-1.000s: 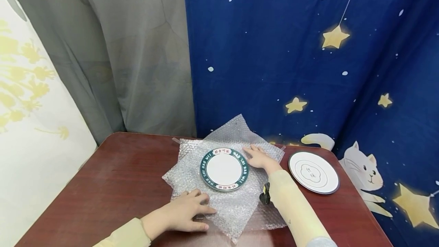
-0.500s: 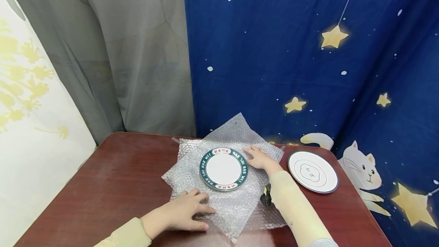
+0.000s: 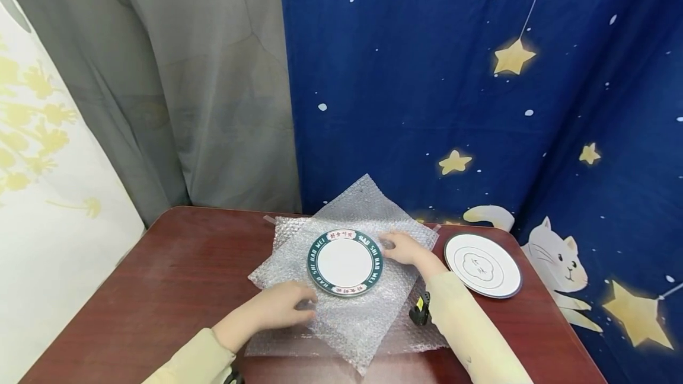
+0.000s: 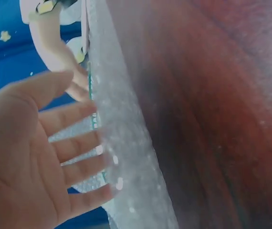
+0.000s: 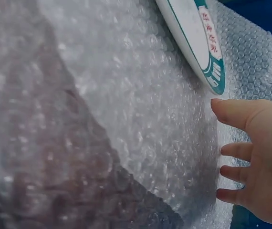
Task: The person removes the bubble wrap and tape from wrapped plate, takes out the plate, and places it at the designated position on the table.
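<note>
A white plate (image 3: 345, 263) with a green lettered rim lies face up on overlapping sheets of bubble wrap (image 3: 352, 336). My left hand (image 3: 280, 307) is at the front left of the wrap, apart from the plate. In the left wrist view its fingers (image 4: 83, 164) are spread and nearly straight, with nothing between them. Just right of the plate is my right hand (image 3: 402, 249), over the wrap. The right wrist view has its thumb (image 5: 231, 112) close to the plate's edge, with a small gap, and its fingers extended; it holds nothing.
A second white plate (image 3: 482, 265) with a dark rim lies on the red-brown table (image 3: 197, 265) to the right. Pieces of tape (image 3: 270, 219) stick out at the wrap's back corners. A blue star-patterned curtain (image 3: 405, 88) and a grey one hang behind the table.
My left hand has drawn back slightly to the left and up from the wrap's front. My right hand has barely shifted beside the plate. The head view has turned slightly right.
</note>
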Motion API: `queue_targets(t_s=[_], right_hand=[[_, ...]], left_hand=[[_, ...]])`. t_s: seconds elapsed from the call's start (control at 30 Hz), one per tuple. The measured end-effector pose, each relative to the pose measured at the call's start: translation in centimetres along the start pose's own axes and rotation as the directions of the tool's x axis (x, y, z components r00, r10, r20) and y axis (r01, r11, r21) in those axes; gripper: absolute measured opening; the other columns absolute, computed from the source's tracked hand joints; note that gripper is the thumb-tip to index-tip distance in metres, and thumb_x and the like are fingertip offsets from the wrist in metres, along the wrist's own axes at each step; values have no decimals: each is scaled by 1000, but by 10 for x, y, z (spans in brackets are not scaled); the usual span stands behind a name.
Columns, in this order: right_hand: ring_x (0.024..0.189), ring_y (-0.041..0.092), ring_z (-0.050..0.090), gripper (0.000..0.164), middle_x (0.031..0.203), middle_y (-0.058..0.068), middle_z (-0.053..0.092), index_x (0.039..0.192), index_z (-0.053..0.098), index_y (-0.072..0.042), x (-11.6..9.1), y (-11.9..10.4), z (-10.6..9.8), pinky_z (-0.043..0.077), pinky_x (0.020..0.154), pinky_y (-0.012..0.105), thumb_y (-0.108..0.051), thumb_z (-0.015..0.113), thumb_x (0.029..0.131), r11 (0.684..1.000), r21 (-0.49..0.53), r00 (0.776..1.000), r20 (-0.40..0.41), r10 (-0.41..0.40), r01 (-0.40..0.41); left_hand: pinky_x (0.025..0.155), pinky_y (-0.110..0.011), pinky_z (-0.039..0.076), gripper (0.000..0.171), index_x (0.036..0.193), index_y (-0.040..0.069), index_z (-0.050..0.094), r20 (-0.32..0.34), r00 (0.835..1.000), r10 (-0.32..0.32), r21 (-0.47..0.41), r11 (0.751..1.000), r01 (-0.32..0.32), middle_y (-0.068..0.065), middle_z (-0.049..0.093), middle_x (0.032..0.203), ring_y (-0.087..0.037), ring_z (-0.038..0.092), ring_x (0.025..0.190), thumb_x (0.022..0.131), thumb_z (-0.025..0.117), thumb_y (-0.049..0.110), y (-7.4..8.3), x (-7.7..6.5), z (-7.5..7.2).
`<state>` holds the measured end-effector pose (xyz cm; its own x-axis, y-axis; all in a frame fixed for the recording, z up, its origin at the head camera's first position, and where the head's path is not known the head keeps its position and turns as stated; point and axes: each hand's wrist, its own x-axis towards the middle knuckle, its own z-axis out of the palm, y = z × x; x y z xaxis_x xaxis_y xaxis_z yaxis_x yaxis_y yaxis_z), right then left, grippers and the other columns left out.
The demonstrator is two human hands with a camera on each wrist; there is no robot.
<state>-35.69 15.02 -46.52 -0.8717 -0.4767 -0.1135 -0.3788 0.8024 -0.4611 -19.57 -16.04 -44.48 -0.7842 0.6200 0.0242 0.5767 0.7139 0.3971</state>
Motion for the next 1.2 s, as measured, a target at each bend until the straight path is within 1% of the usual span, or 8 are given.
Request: queue_targets(t_s=[0.13,0.3,0.53,0.67,0.77,0.87,1.03,1.2], right_hand=[[128,40,41,42,134,21,51,130,58,-3,-6,-1,2,32,104,52,-20,62,92,997,74,998,-58,-16,20],[120,41,48,40,126,20,58,124,62,-2,-14,-4,6,38,99,52,-25,61,92,992,100,986,-156,-56,72],[112,37,55,34,118,19,61,122,63,-1,-24,-14,12,43,94,51,-16,62,92,980,198,973,-217,72,-29],[102,33,60,31,107,16,65,118,65,1,-29,-17,14,48,86,46,-16,64,91,973,226,960,-259,106,-46],[86,28,65,30,96,14,68,114,66,3,-32,-18,17,53,75,41,-15,65,90,949,311,955,-260,144,-58],[68,22,64,30,82,9,67,114,65,6,-33,-18,21,55,61,35,-13,65,90,897,435,954,-227,194,-79],[57,16,60,29,73,8,64,113,63,11,-35,-18,30,54,53,30,-9,61,92,753,649,956,-140,260,-110],[52,12,58,32,72,11,63,117,59,13,-37,-18,36,51,49,23,-9,58,94,616,776,958,-55,280,-136]], left_hand=[[88,-45,48,42,112,3,67,-104,988,-115,13,993,117,-10,65,111,-27,60,106,87,67,36,-10,2,0],[93,-52,43,58,121,-5,61,-195,961,-196,21,979,204,-22,57,123,-38,54,115,83,72,39,-24,0,2],[94,-67,34,79,135,2,53,-180,939,-293,28,953,303,-23,45,139,-41,41,128,79,69,55,-40,-4,6],[98,-67,29,85,137,0,51,-171,941,-293,27,953,302,-24,41,143,-42,37,131,78,69,58,-45,-5,8],[103,-62,27,86,138,-1,49,-161,944,-286,20,956,293,-24,39,144,-42,34,133,77,70,57,-48,-5,10],[104,-61,26,88,139,-1,47,-152,946,-288,15,956,293,-24,37,146,-42,33,133,77,70,57,-49,-5,12],[102,-64,27,89,141,1,46,-136,943,-304,15,951,308,-22,36,147,-42,31,134,76,71,58,-49,-5,14],[97,-70,28,90,140,1,46,-136,943,-303,18,951,309,-22,36,147,-43,31,134,75,72,57,-48,-5,15]])
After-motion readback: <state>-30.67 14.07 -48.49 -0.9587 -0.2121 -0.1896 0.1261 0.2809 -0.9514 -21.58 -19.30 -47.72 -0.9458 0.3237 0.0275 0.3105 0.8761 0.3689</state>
